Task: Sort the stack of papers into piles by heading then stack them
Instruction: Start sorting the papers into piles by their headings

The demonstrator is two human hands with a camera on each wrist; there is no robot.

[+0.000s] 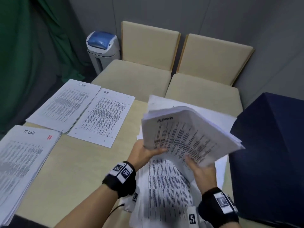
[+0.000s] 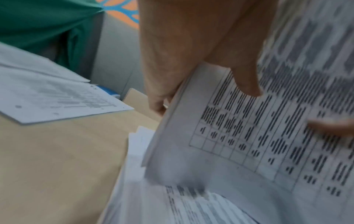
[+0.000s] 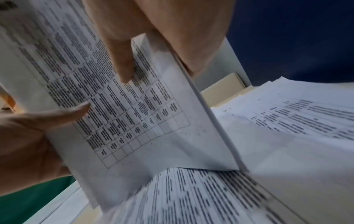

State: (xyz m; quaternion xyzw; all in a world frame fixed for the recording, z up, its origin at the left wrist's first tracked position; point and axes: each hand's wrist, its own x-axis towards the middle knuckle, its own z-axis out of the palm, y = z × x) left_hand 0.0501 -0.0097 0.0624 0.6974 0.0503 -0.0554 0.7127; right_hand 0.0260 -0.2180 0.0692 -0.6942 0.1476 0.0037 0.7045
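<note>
Papers: a thick bundle [image 1: 189, 134] headed "Admin" is held up off the table, tilted, by both hands. Left hand [image 1: 144, 152] grips the bundle's lower left corner, thumb on the printed face, fingers curled behind; left wrist view shows the thumb [image 2: 243, 78] pressed on the table grid print. Right hand [image 1: 200, 167] grips the bundle's bottom edge, thumb on top, fingers underneath; right wrist view shows that thumb [image 3: 122, 63] on the sheet. Both wrists wear black bands with marker tags.

Directly under the bundle lies the loose unsorted stack [image 1: 166, 191], sheets fanned and uneven, on the table [image 1: 79, 162], light wood. Left of the bundle, well apart, a single-looking pile headed "HR" [image 1: 102, 116] lies flat. Just beside it, further left of the bundle, a pile headed "Admin" [image 1: 65, 104], edges touching or slightly overlapping the HR pile. Nearer the person and far left of the bundle, a thick pile headed "IT LOGS" [image 1: 23, 162] with a red mark near its top corner.

Right of the bundle, a dark blue object [image 1: 269, 153]. Beyond the bundle, two beige chairs [image 1: 148, 63] side by side; left of those a white-and-blue bin [image 1: 103, 48] and a green curtain [image 1: 32, 46].
</note>
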